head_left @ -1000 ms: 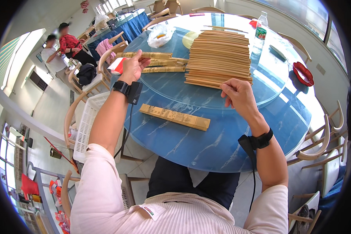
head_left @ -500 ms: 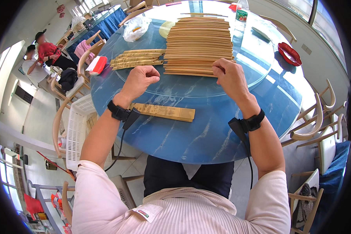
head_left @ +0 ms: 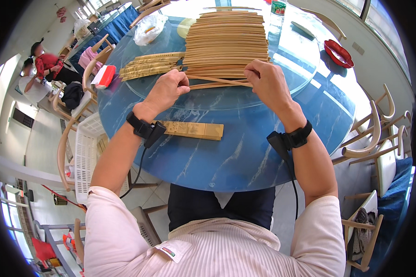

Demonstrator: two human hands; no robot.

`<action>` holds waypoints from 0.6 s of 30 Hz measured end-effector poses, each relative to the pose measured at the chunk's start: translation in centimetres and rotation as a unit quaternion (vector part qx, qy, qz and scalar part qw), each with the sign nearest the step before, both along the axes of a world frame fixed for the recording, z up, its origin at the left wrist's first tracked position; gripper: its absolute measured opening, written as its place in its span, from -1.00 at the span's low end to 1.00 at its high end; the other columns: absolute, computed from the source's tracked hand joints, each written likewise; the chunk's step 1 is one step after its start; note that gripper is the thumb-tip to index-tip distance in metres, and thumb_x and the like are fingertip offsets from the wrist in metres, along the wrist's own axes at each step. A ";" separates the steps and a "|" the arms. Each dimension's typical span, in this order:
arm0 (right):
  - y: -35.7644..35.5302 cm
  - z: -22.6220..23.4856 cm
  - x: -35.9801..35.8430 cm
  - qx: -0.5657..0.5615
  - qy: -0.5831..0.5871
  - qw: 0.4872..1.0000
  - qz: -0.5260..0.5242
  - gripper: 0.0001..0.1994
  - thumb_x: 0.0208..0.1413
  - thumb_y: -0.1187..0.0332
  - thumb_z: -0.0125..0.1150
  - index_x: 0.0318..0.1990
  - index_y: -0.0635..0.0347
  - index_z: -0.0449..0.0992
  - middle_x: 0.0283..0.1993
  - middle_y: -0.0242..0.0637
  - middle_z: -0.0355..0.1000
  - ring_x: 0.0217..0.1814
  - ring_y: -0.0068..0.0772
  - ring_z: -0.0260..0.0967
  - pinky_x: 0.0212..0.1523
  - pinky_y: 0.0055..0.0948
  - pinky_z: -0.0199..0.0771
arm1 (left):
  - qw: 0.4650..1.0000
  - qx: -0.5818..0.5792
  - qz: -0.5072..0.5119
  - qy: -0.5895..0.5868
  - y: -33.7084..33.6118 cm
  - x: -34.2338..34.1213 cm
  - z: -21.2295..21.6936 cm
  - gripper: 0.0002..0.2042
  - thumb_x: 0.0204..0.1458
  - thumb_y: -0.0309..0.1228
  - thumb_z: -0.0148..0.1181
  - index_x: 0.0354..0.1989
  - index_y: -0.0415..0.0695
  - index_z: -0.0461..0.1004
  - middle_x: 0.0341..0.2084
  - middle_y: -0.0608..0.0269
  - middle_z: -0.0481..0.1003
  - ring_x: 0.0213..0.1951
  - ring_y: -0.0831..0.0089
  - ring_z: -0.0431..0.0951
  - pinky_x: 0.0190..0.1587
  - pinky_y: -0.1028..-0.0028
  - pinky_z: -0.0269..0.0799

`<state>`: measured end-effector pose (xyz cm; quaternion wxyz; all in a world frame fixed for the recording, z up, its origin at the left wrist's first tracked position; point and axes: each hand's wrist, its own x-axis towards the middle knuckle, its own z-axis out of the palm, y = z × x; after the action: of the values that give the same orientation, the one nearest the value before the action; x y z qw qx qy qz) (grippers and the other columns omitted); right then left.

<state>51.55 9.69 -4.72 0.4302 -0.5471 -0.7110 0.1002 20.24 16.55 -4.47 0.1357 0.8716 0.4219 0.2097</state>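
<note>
A wide row of light-brown wooden chopsticks (head_left: 226, 41) lies side by side on the glass turntable (head_left: 208, 102). At the row's near edge, a few loose chopsticks (head_left: 219, 85) cross at a slant between my hands. My left hand (head_left: 169, 87) is closed in a pinch at their left ends. My right hand (head_left: 268, 82) pinches at their right ends; the fingers partly hide the tips. Left of the row lie several flat gold paper sleeves (head_left: 150, 66), fanned out. Nearer to me, a stack of gold printed sleeves (head_left: 194, 130) rests on the blue tabletop, its left end behind my left wrist.
On the blue marbled table (head_left: 208, 171) are a plastic bag (head_left: 150, 30), a red-and-white packet (head_left: 104, 77), a bottle (head_left: 277, 16) and a red dish (head_left: 339, 54). A white plastic basket (head_left: 85, 159) stands at the left. Wooden chairs surround the table; two people are far left.
Both hands have closed on chopsticks at the row's near edge, and these now lie crossed and apart from the row. The whole view has shifted slightly.
</note>
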 end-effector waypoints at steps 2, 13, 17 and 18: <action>0.0 -0.1 -0.1 0.002 -0.002 1.000 0.001 -0.85 0.34 0.44 0.23 -0.15 0.38 0.62 -0.38 -0.20 0.59 -0.48 -0.40 0.51 -0.40 -0.42 0.57 | 0.999 -0.040 0.003 -0.002 -0.5 0.2 0.6 -0.85 0.10 -0.50 0.39 -0.23 -0.25 0.55 -0.35 0.13 0.52 -0.27 0.24 0.55 -0.15 0.32 0.49; -0.9 0.4 -1.2 -0.015 -0.017 0.994 0.109 -0.86 0.16 0.37 0.40 -0.27 0.26 0.68 -0.35 -0.15 0.63 -0.25 -0.08 0.60 -0.15 -0.18 0.60 | 0.998 0.042 -0.047 0.017 -1.7 -0.4 -0.1 -0.87 0.25 -0.47 0.26 -0.19 -0.26 0.45 -0.32 0.02 0.54 -0.24 0.06 0.54 -0.13 0.22 0.47; -1.8 -0.7 -2.3 0.086 -0.151 0.980 0.093 -0.80 0.10 0.36 0.45 -0.15 0.19 0.64 -0.28 -0.20 0.61 -0.12 -0.09 0.60 -0.10 -0.14 0.58 | 1.000 0.003 -0.019 -0.005 -2.0 0.2 0.3 -0.88 0.30 -0.45 0.24 -0.18 -0.24 0.47 -0.41 0.13 0.53 -0.36 0.24 0.54 -0.25 0.27 0.46; -1.9 -1.0 -2.3 0.026 -0.181 0.980 0.074 -0.78 0.11 0.38 0.39 -0.09 0.17 0.59 -0.20 -0.17 0.58 -0.01 -0.01 0.58 -0.05 -0.08 0.56 | 1.000 -0.014 -0.012 -0.010 -2.0 0.2 0.3 -0.88 0.31 -0.45 0.24 -0.17 -0.24 0.48 -0.42 0.17 0.53 -0.40 0.31 0.53 -0.27 0.30 0.46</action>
<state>49.20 7.82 -5.72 0.3002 -0.4905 -0.8180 0.0126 20.43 14.56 -4.16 0.1552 0.8723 0.4129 0.2109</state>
